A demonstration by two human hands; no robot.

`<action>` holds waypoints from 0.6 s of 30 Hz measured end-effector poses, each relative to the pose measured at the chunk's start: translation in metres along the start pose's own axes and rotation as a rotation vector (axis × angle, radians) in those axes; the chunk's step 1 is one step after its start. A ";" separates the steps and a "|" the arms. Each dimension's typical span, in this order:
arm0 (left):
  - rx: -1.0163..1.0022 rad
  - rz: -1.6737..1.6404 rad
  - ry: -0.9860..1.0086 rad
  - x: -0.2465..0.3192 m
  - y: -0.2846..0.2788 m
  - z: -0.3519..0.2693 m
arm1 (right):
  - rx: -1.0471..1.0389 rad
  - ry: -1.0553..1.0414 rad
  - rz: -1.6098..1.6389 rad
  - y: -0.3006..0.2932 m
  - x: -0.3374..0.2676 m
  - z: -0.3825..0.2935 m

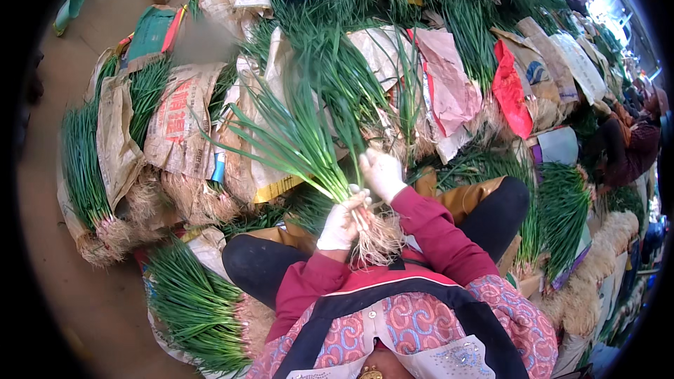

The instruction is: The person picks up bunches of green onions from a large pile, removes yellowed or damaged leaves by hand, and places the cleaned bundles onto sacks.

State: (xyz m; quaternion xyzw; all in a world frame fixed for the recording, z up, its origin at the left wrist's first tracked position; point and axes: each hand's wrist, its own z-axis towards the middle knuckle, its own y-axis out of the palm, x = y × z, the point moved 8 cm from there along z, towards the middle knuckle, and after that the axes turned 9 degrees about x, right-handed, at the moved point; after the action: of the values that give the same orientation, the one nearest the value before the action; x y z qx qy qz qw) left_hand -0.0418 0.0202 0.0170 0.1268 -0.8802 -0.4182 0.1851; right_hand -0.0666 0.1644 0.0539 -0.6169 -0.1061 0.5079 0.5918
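Note:
My left hand (341,223), in a white glove, grips a bunch of green onions (321,168) low on its pale stems. The green leaves fan away from me, and the stringy roots (378,239) hang towards my lap. My right hand (382,172), also gloved in white, is just right of the stems with its fingers curled beside one green stalk. Whether those fingers pinch the stalk, I cannot tell. Between my bent knees, loose green leaves (310,210) lie partly hidden under the bunch.
Rows of green onions (363,71) stretch ahead, partly covered by woven sacks (181,116). A pile of onions (195,305) lies at my left and another bundle (562,210) at my right. Bare floor (68,168) runs along the left. Another person (626,142) sits at far right.

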 end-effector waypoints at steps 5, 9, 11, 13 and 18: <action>-0.007 -0.025 0.097 0.013 -0.004 -0.005 | -0.022 0.193 0.122 -0.009 0.051 0.016; -0.052 -0.093 0.143 0.021 0.002 0.002 | -0.894 -0.129 -0.082 0.035 0.049 -0.060; -0.107 -0.147 0.070 0.011 0.001 0.005 | -0.692 0.208 0.159 0.001 0.056 -0.042; -0.184 -0.204 -0.063 0.000 0.018 0.003 | -0.217 0.370 0.292 -0.006 0.119 -0.015; -0.189 -0.107 -0.014 0.000 0.028 0.007 | -0.295 0.739 0.225 0.061 0.197 -0.034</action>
State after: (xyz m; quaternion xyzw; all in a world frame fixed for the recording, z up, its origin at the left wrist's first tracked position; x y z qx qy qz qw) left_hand -0.0465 0.0419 0.0349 0.1525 -0.8302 -0.5094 0.1676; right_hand 0.0214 0.2702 -0.1035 -0.8438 0.1100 0.2932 0.4358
